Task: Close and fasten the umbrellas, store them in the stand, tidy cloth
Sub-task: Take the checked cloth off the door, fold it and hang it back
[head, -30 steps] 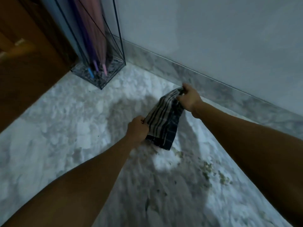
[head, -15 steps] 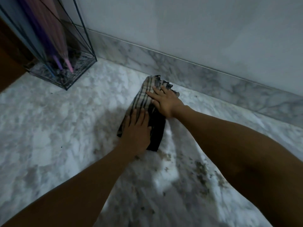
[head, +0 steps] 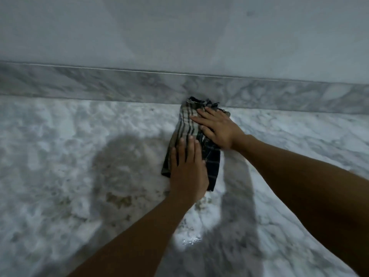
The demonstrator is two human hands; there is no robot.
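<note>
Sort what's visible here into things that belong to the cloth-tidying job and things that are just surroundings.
Part of the job:
- checked cloth, folded, flat on the floor
- left hand, pressing its near end
- right hand, pressing its far end

Just surroundings:
- marble floor
- marble skirting
- wall

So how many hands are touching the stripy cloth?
2. The left hand presses flat on the near end of the cloth; the right hand presses the far end, by the wall's skirting.
</note>
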